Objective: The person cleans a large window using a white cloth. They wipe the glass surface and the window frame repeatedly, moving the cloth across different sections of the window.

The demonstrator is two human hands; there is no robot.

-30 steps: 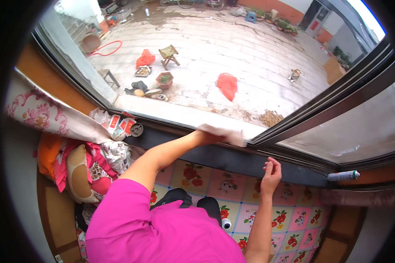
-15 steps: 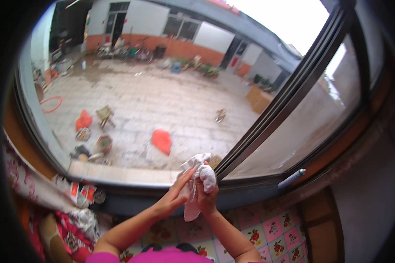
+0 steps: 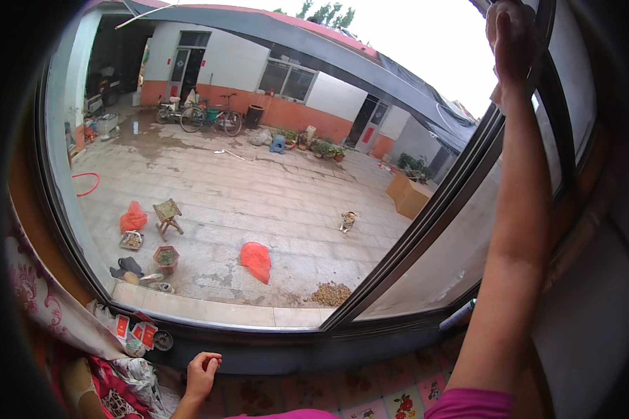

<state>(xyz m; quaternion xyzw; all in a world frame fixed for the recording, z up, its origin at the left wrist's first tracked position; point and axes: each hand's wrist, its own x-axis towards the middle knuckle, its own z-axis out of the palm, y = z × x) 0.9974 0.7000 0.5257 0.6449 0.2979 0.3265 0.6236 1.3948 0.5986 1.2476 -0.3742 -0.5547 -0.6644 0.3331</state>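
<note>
My right arm reaches up to the upper right, where my right hand [image 3: 516,42] is closed around a white cloth [image 3: 497,92]. Only bits of the cloth show past my fingers and under the wrist. It is up against the dark window frame [image 3: 461,162], near the top of the sliding sash. Low in the view, my left hand [image 3: 201,372] hovers before the windowsill, its fingers loosely curled together and nothing seen in them.
On the sill at left are red-and-white packets [image 3: 145,334] and a small round metal tin [image 3: 163,340]. A spray can [image 3: 457,315] lies at the right. A patterned curtain [image 3: 49,297] hangs at left. Outside, a courtyard holds a stool [image 3: 168,211], an orange-red bag [image 3: 256,262] and a cat [image 3: 347,222].
Both hands were together on the cloth at the lower middle. My right hand has carried it to the upper right of the window; my left has let go and dropped to the lower left.
</note>
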